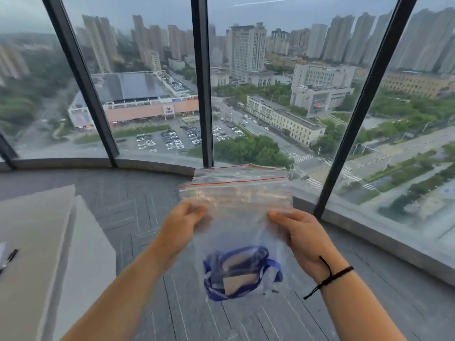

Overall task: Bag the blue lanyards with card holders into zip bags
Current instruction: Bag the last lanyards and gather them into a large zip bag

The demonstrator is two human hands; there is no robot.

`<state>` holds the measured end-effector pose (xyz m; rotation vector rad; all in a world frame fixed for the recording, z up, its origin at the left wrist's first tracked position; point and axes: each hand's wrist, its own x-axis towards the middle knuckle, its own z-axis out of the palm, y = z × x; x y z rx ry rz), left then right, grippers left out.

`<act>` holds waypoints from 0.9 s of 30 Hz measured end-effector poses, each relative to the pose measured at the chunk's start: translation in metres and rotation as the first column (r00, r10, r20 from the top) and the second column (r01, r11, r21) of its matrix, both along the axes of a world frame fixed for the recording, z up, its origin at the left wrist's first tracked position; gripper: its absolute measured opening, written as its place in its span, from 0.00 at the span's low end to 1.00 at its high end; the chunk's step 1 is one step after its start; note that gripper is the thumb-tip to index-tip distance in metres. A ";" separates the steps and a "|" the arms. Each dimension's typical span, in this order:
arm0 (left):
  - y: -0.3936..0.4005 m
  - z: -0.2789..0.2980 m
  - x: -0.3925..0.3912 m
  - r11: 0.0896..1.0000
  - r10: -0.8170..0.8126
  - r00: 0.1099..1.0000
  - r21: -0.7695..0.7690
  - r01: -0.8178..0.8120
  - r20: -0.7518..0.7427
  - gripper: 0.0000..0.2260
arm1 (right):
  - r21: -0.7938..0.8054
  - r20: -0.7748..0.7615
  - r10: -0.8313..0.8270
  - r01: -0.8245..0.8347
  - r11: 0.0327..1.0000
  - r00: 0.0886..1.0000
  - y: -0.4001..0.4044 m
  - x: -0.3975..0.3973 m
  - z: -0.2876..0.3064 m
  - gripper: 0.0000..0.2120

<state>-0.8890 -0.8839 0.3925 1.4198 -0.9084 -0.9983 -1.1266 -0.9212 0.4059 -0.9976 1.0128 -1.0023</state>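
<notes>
I hold a clear zip bag (237, 193) with a red seal line up in the air in front of the window. My left hand (182, 223) pinches its left edge and my right hand (293, 230) pinches its right edge, both at mid-height. A coiled blue lanyard (214, 274) with its card holder (237, 281) lies bunched at the bottom of the bag, between my forearms. The bag's mouth points up and away from me; whether it is sealed I cannot tell.
A light tabletop (32, 242) runs along the left, with a dark pen-like object (8, 258) at its far left edge. Grey carpet (138, 217) covers the floor below. Floor-to-ceiling windows with dark frames (203, 82) curve around the front and right.
</notes>
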 end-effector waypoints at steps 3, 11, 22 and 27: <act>-0.031 -0.003 0.003 0.997 0.079 0.997 -0.009 -0.079 0.005 0.06 | 0.023 0.034 0.101 -0.102 0.995 0.994 -0.059 0.015 -0.003 0.06; -0.099 -0.032 0.071 0.946 0.323 0.946 0.046 -0.322 -0.034 0.07 | 0.004 -0.109 0.341 -0.342 0.940 0.934 -0.189 0.103 -0.024 0.04; -0.232 -0.042 0.263 0.882 0.472 0.876 0.029 -0.471 -0.099 0.05 | -0.019 -0.201 0.524 -0.538 0.843 0.828 -0.353 0.301 -0.020 0.05; -0.290 -0.028 0.348 0.846 0.533 0.844 0.000 -0.534 -0.065 0.06 | -0.008 -0.127 0.598 -0.604 0.797 0.791 -0.431 0.398 -0.022 0.08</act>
